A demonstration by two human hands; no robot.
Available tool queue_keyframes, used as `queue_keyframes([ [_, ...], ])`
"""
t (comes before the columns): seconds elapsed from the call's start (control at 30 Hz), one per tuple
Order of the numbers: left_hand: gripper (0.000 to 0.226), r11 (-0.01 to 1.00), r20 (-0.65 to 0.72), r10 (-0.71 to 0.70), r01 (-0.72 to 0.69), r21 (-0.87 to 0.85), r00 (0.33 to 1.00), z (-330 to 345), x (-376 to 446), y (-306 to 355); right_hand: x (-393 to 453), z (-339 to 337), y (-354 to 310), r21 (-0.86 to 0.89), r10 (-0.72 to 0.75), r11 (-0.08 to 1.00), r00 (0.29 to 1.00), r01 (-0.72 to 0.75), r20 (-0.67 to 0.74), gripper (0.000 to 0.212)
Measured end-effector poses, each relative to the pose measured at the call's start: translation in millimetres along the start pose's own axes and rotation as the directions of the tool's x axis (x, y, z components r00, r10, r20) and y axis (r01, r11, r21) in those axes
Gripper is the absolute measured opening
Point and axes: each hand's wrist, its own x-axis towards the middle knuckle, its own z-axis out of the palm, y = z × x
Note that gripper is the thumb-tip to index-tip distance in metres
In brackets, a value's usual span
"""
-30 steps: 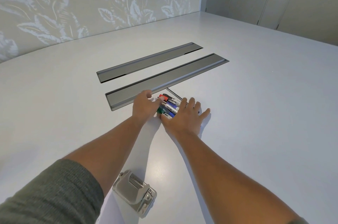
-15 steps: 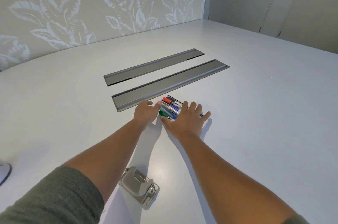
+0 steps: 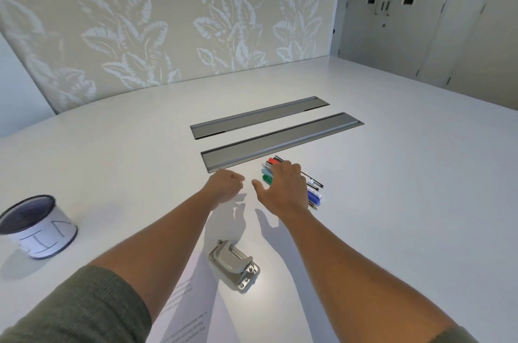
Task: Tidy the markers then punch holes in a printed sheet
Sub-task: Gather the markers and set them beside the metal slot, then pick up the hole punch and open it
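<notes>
Pale leaf-patterned wallpaper backs a broad white counter, into which two long grey recessed trays are set. Just in front of the nearer tray lies a tight cluster of markers, side by side and roughly parallel, red, teal, green and blue among them, their far ends showing past the right hand's knuckles. They look light, rigid and smooth-barrelled, so they will likely roll or fan apart if nudged singly; gathering the whole bundle across the middle of the barrels, thumb on one side and fingers on the other, seems the surest hold.

The right hand is stretched forward over the bundle, fingers bent down onto it and thumb spread out to the left; whether it already grips them I cannot tell. The left hand rests just left of the markers, apart from them, fingers loosely curled and holding nothing.

A mesh pen cup stands well away at the left edge, a likely home for the markers. Nearer the body, a metal hole punch sits beside the printed sheet, which lies partly under the left forearm.
</notes>
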Motion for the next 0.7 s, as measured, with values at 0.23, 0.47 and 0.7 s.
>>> queue_keyframes([
  [0.23,0.045,0.954,0.216,0.047,-0.107,0.280,0.975,-26.8,-53.6,-23.9,-26.4,-10.1,-10.4,0.358,-0.125,0.933,0.907,-0.030,0.402,0.029],
  [0.47,0.054,0.903,0.338,-0.003,-0.143,0.406,0.941,-41.4,-84.0,-51.9,-58.2,-14.7,-12.2,0.434,-0.191,0.886,0.724,-0.164,0.663,0.027],
  [0.7,0.045,0.925,0.314,0.085,-0.192,0.327,0.946,-36.6,-98.0,-64.5,-69.7,-23.2,-16.0,0.314,-0.148,0.940,0.670,-0.133,0.728,0.046],
])
